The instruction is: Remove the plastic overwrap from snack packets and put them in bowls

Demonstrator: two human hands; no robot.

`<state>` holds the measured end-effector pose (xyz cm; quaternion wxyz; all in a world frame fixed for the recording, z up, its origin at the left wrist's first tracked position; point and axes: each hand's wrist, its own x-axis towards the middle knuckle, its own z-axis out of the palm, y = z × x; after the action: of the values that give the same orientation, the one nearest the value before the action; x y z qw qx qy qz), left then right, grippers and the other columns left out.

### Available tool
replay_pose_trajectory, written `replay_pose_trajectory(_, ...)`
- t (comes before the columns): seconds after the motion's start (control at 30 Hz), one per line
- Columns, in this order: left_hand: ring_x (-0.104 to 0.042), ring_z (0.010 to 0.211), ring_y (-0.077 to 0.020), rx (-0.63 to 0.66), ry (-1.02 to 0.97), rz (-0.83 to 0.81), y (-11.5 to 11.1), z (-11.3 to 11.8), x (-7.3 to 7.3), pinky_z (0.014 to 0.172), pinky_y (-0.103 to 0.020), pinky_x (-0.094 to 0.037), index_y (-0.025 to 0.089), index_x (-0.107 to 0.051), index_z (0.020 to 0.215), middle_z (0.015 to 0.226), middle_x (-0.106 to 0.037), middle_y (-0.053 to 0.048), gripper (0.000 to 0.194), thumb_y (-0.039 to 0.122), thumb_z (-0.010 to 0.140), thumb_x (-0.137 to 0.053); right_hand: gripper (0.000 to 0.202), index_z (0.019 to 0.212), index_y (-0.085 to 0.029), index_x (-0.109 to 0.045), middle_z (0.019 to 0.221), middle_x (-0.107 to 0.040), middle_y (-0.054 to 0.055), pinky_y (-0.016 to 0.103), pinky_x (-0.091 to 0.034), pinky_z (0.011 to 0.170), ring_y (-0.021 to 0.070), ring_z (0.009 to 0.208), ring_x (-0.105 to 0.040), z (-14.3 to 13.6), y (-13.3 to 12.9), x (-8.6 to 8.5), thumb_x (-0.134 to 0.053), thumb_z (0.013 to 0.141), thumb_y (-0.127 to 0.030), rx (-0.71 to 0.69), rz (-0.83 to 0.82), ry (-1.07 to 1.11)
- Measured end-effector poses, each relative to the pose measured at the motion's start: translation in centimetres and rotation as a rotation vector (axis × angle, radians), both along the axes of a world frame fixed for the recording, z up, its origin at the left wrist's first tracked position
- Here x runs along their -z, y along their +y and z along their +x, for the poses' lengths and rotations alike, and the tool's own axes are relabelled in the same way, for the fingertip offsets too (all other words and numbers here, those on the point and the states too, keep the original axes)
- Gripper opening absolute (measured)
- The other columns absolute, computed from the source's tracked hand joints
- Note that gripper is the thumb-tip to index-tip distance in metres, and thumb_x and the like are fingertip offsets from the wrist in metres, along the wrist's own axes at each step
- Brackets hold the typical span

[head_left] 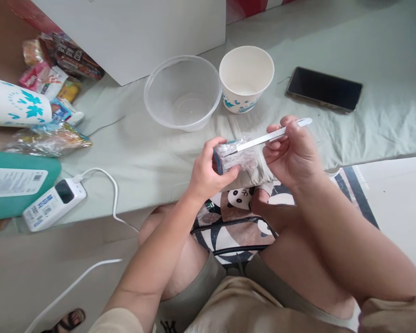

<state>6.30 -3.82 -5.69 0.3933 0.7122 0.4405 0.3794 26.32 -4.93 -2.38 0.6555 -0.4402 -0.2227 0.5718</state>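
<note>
My left hand (213,169) is closed around a small object wrapped in clear, crinkled plastic film (241,162), with a blue part showing at its left end. Between the fingers and thumb of my right hand (293,150) is a slim white utility knife (263,138), pointing left. Its dark tip lies at the film, by my left fingers; I cannot tell whether it has cut in. Just beyond my hands stand a clear plastic bowl (194,124) and a white paper cup (244,99) with blue leaf prints. What the film encloses is mostly hidden.
A black phone (324,90) lies on the pale green cloth (131,148). Behind the bowl rises a white board (152,32). To the left are snack packets (55,138), a tipped paper cup (17,101), a green container (7,203) and a white power bank (55,203) with a cable.
</note>
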Motion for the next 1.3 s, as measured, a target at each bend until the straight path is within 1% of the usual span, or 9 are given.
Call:
replay_pose_trajectory(0.13, -0.068, 0.105, -0.0228, -0.062, 0.049, 0.086, 1.6, -0.7, -0.6, 0.081, -0.032, -0.058, 0.024, -0.056, 0.129, 0.128, -0.067, -0.008, 0.059, 0.034, 0.075, -0.078, 0.046, 0.08, -0.024, -0.056, 0.075, -0.07, -0.008, 0.016, -0.047, 0.046, 0.0035, 0.05, -0.053, -0.4, 0.1, -0.4, -0.094, 0.064, -0.043, 0.012, -0.023, 0.038)
replay_pose_trajectory(0.27, -0.068, 0.104, -0.0233, -0.047, 0.104, 0.022, 3.0, -1.1, -0.6, 0.084, -0.035, -0.058, 0.023, -0.055, 0.13, 0.125, -0.068, -0.008, 0.062, 0.032, 0.074, -0.078, 0.046, 0.081, -0.024, -0.054, 0.077, -0.071, -0.008, 0.013, -0.05, 0.052, 0.0017, 0.052, -0.054, -0.5, 0.5, -0.3, -0.094, 0.063, -0.036, 0.031, -0.011, 0.083)
replay_pose_trajectory(0.43, -0.069, 0.105, -0.0239, 0.015, 0.151, -0.029, 3.2, -0.9, -0.4, 0.089, -0.037, -0.057, 0.022, -0.054, 0.132, 0.125, -0.069, -0.009, 0.063, 0.032, 0.073, -0.077, 0.043, 0.082, -0.024, -0.054, 0.077, -0.072, -0.007, 0.016, -0.051, 0.053, 0.0043, 0.053, -0.057, -1.3, 1.2, 0.6, -0.091, 0.067, -0.038, -0.005, 0.028, -0.015)
replay_pose_trajectory(0.6, -0.069, 0.106, -0.0232, 0.023, 0.167, -0.01, 3.2, -0.9, -0.3, 0.09, -0.036, -0.057, 0.022, -0.053, 0.132, 0.126, -0.069, -0.008, 0.063, 0.031, 0.074, -0.076, 0.036, 0.082, -0.024, -0.053, 0.074, -0.072, -0.005, 0.019, -0.047, 0.049, 0.0055, 0.049, -0.054, -1.6, 1.8, 1.0, -0.086, 0.07, -0.033, 0.052, 0.026, -0.128)
replay_pose_trajectory(0.8, -0.068, 0.093, -0.0194, 0.017, 0.165, -0.028, 3.2, -1.0, -0.2, 0.079, -0.032, -0.058, 0.022, -0.053, 0.132, 0.122, -0.069, -0.007, 0.065, 0.032, 0.073, -0.076, 0.024, 0.079, -0.023, -0.052, 0.071, -0.069, -0.003, 0.018, -0.043, 0.047, 0.005, 0.048, -0.051, 0.7, 2.2, 1.4, -0.074, 0.071, -0.02, 0.187, -0.048, -0.146)
replay_pose_trajectory(1.0, -0.067, 0.088, -0.0193, 0.01, 0.142, -0.032, 3.1, -1.2, 0.2, 0.075, -0.032, -0.057, 0.022, -0.055, 0.131, 0.119, -0.068, -0.008, 0.066, 0.036, 0.071, -0.078, 0.024, 0.075, -0.024, -0.047, 0.071, -0.062, -0.004, 0.019, -0.033, 0.043, 0.0051, 0.048, -0.045, 4.5, 2.9, 2.7, -0.07, 0.07, -0.022, 0.357, -0.147, -0.123)
replay_pose_trajectory(1.13, -0.062, 0.119, -0.0274, -0.016, 0.167, 0.1, 2.9, -1.5, 0.5, 0.085, -0.035, -0.058, 0.024, -0.055, 0.135, 0.137, -0.058, -0.012, 0.062, 0.031, 0.075, -0.073, 0.025, 0.076, -0.026, -0.042, 0.071, -0.054, -0.006, 0.023, -0.031, 0.044, 0.0076, 0.048, -0.042, 5.5, 2.6, 2.5, -0.066, 0.071, -0.025, 0.477, -0.053, -0.201)
replay_pose_trajectory(1.2, -0.053, 0.135, -0.033, -0.034, 0.209, 0.204, 2.7, -1.5, 0.7, 0.1, -0.043, -0.055, 0.026, -0.057, 0.134, 0.146, -0.05, -0.013, 0.061, 0.031, 0.075, -0.075, 0.026, 0.077, -0.027, -0.042, 0.069, -0.047, -0.006, 0.027, -0.036, 0.048, 0.0102, 0.051, -0.042, 5.0, 2.1, 2.0, -0.067, 0.07, -0.023, 0.438, 0.066, -0.311)
replay_pose_trajectory(1.3, -0.046, 0.142, -0.0379, -0.049, 0.229, 0.299, 2.6, -1.2, 0.9, 0.115, -0.054, -0.045, 0.025, -0.058, 0.127, 0.147, -0.047, -0.015, 0.064, 0.041, 0.071, -0.084, 0.025, 0.079, -0.029, -0.048, 0.07, -0.044, -0.005, 0.03, -0.039, 0.054, 0.0124, 0.056, -0.04, 3.6, 1.4, 1.3, -0.065, 0.065, -0.017, 0.344, 0.135, -0.375)
